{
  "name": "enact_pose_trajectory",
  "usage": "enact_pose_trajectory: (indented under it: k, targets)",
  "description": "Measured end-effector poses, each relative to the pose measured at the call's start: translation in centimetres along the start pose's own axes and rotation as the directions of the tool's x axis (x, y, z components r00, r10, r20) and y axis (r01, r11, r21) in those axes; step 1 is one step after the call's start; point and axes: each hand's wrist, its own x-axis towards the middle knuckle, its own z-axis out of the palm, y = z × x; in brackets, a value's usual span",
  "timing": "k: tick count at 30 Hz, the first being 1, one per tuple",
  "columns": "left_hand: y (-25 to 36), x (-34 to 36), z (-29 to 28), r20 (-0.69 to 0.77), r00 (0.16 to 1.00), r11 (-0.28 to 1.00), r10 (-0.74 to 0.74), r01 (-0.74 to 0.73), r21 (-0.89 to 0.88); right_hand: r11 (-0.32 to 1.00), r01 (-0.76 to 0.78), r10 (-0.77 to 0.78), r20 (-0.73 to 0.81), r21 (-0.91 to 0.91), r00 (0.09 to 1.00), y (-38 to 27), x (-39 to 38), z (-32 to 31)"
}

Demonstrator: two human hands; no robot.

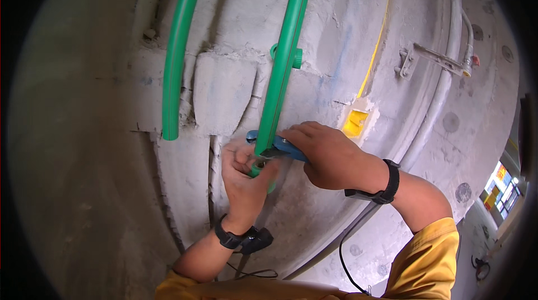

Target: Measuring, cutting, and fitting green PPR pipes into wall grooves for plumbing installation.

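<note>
Two long green pipes [280,81], one cutter [291,150]

The right hand [341,157] covers the handles of the blue pipe cutter [292,150], and the left hand [245,183], its fingers blurred, hides much of the short green piece [255,170] it holds. The longer green pipe [286,42] blocks part of a green fitting [297,58]; that pipe and its neighbour [177,59] run off the upper edge. Both yellow sleeves [428,255] are cut off below. Bright shapes in the far opening [500,190] are too small to tell.
</note>
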Motion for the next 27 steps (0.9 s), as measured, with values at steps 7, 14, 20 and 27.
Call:
enact_pose_trajectory:
  k: [7,14,20,27]
  targets:
    - [0.1,2.1,-0.7,0.186,0.982,0.986,-0.039,0.008,0.166,0.988,-0.073,0.074,0.0,0.139,0.997,0.8,-0.8,-0.2]
    - [-0.5,2.7,-1.7,0.12,0.992,0.958,0.044,-0.076,0.277,0.946,-0.2,0.177,0.108,0.254,0.978,1.0,-0.8,-0.9]
    - [-2.0,3.5,-3.5,0.244,0.965,0.944,0.098,-0.168,0.284,0.958,-0.122,0.1,0.095,0.26,0.99,2.4,-0.3,0.3]
    - [-2.4,3.1,-4.2,0.348,0.869,0.679,0.353,-0.493,0.544,0.968,0.023,-0.006,-0.066,0.25,0.998,4.5,-0.9,1.3]
